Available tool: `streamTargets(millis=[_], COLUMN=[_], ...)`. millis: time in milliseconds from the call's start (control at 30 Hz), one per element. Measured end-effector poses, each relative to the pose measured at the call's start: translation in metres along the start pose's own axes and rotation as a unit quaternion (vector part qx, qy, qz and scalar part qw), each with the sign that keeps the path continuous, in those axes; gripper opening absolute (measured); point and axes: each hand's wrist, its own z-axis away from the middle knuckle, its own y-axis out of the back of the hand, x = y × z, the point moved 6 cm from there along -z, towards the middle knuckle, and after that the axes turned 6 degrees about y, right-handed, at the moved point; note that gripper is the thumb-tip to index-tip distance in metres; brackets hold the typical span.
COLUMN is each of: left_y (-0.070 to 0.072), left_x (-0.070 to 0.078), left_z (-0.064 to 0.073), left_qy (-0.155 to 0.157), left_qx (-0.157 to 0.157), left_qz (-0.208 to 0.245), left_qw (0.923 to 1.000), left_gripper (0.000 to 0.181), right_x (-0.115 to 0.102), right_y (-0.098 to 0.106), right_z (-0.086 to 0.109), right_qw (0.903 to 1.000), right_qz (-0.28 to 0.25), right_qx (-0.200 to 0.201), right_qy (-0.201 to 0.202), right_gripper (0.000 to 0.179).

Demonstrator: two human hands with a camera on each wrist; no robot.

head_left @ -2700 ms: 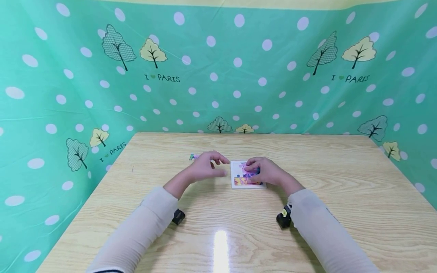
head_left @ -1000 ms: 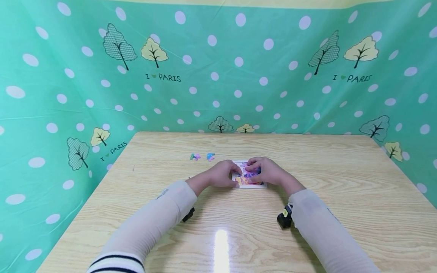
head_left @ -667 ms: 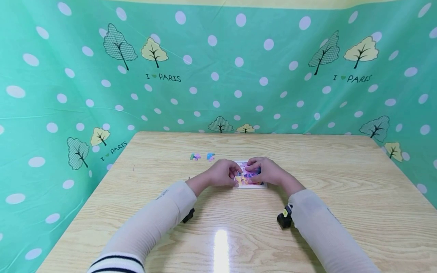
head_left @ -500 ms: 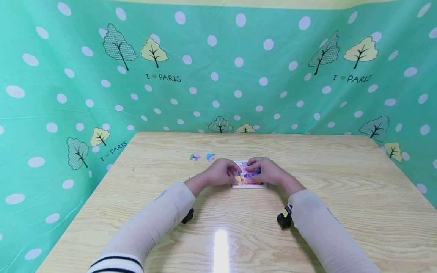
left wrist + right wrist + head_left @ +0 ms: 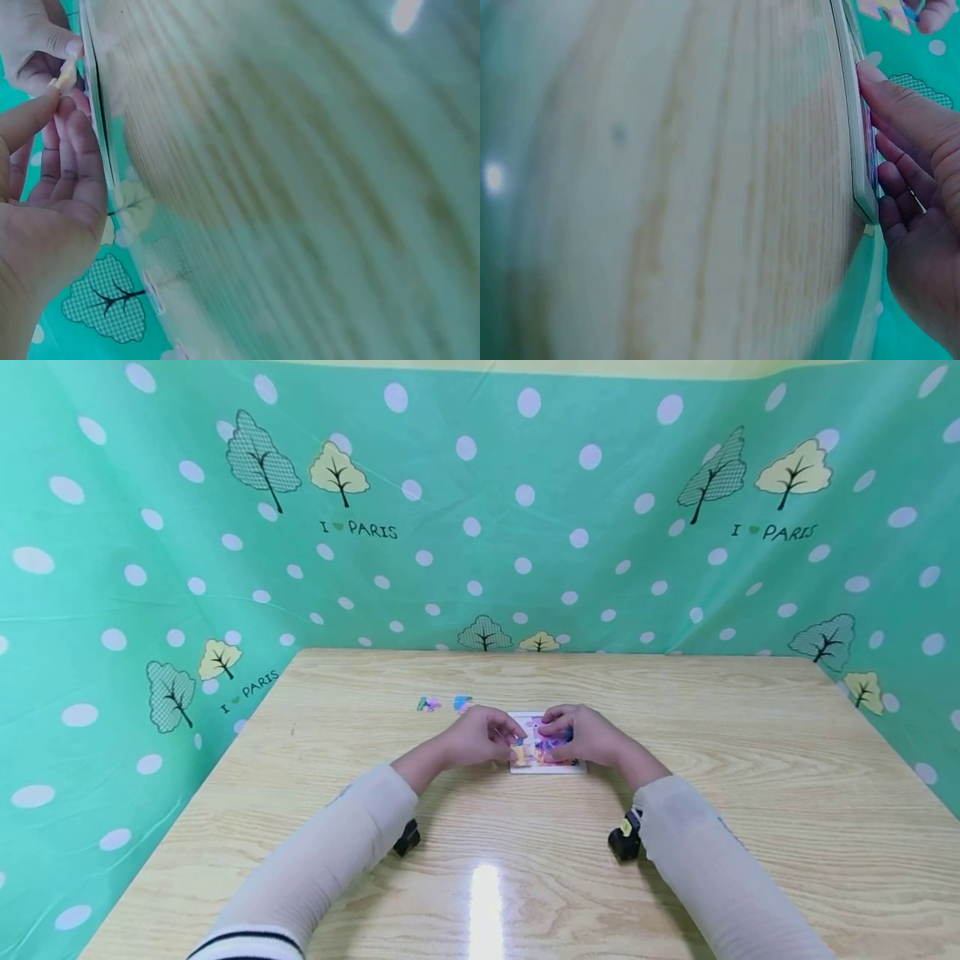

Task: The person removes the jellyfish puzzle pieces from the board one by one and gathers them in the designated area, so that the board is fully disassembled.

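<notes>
In the head view, a small jigsaw puzzle board with a white border lies flat on the table, its right part filled with pink and purple picture pieces. My left hand pinches a yellow puzzle piece between thumb and fingertips, over the board's left part. The left wrist view shows this piece edge-on, raised off the board. My right hand rests on the board's right part, thumb at the near side and fingers farther back. In the right wrist view the right thumb presses on the board near its edge.
Two loose puzzle pieces lie behind the left hand: a green and pink one and a blue and pink one. A wooden table spreads around, with a green dotted cloth hanging behind it.
The left hand came in from the left onto the board, then drew back slightly left with the yellow piece, lifting it. The right hand has stayed in place.
</notes>
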Motion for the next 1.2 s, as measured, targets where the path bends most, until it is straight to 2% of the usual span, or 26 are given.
streamTargets(millis=[333, 533, 633, 900, 1200], left_y=[0.015, 0.029, 0.035, 0.048, 0.054], left_x=[-0.005, -0.008, -0.009, -0.005, -0.004], left_z=[0.011, 0.017, 0.019, 0.025, 0.031], left_qy=[-0.007, 0.001, 0.006, 0.018, 0.021], left_qx=[0.016, 0.044, 0.054, 0.058, 0.061], left_qz=[-0.006, 0.004, 0.023, 0.111, 0.140], left_qw=[0.9998, 0.9990, 0.9983, 0.9919, 0.9881], left_gripper=[0.029, 0.029, 0.030, 0.033, 0.034], right_x=[0.001, 0.000, 0.001, 0.002, 0.003], right_y=[0.000, 0.001, 0.001, 0.001, 0.000], right_z=[-0.001, -0.001, -0.001, 0.000, -0.002], right_qw=[0.9999, 0.9996, 0.9997, 0.9997, 0.9996], right_qz=[0.007, 0.014, 0.014, 0.008, 0.004], right_qx=[-0.002, -0.001, -0.001, -0.002, -0.001], right_qy=[-0.010, -0.023, -0.022, -0.025, -0.029], right_gripper=[0.047, 0.047, 0.047, 0.048, 0.047])
